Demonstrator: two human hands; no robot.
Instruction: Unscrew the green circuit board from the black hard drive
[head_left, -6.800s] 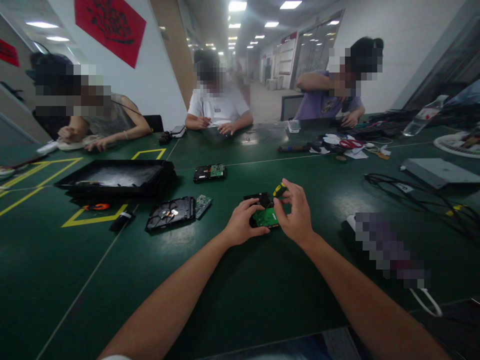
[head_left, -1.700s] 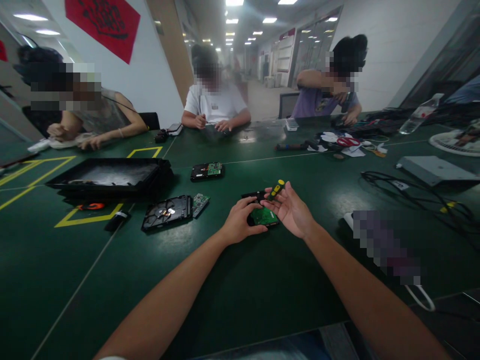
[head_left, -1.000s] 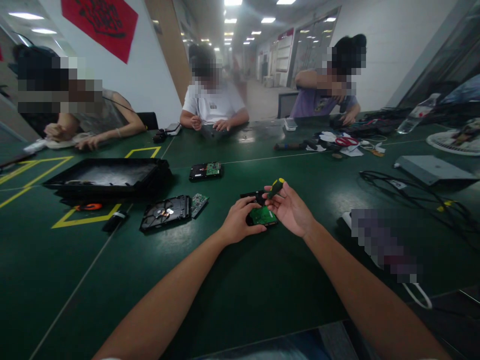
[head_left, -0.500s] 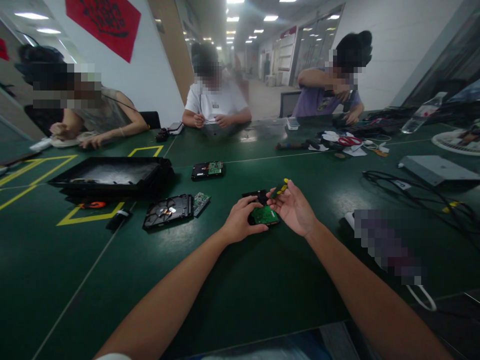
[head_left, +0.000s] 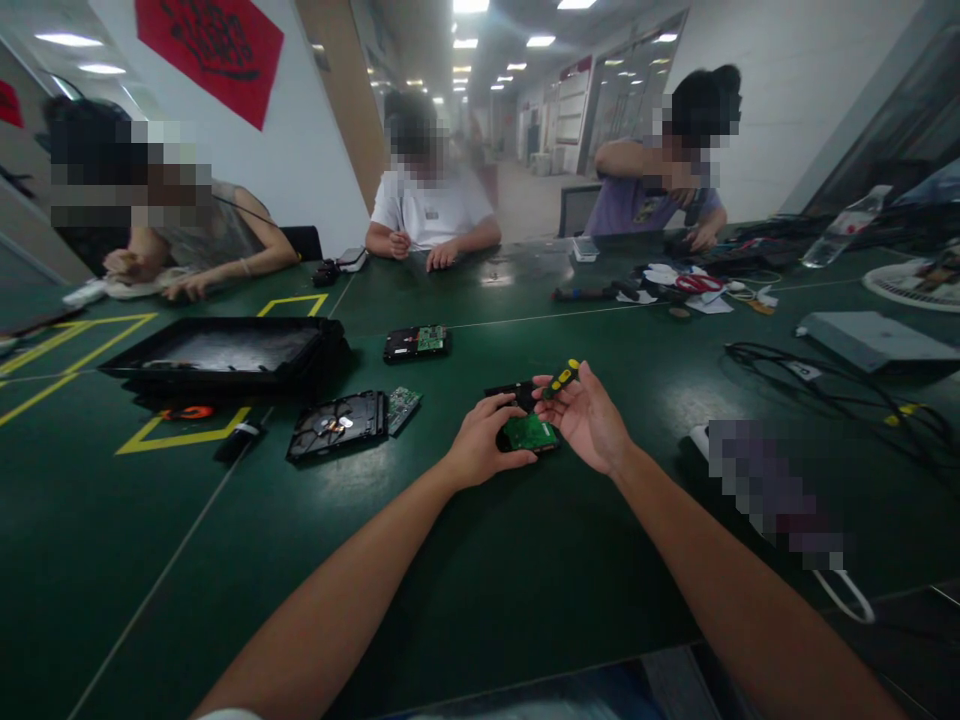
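A black hard drive with a green circuit board (head_left: 528,431) on top lies on the green table (head_left: 465,590) in front of me. My left hand (head_left: 481,444) grips the drive's left side, fingers curled over it. My right hand (head_left: 589,418) is turned palm up just right of the drive. Its thumb and fingers pinch a small screwdriver with a yellow and black handle (head_left: 560,379), held above the drive's far edge.
An opened hard drive (head_left: 336,424) with a loose green board (head_left: 403,407) lies to the left, another drive (head_left: 417,342) further back. A black tray (head_left: 225,352) sits far left. Cables (head_left: 825,385), a grey box (head_left: 874,340) and a blurred object (head_left: 772,490) lie right. Three people sit across.
My right hand has turned palm up and keeps rolling the screwdriver in its fingers; a while ago it held the tool down on the board. My left hand stays on the drive.
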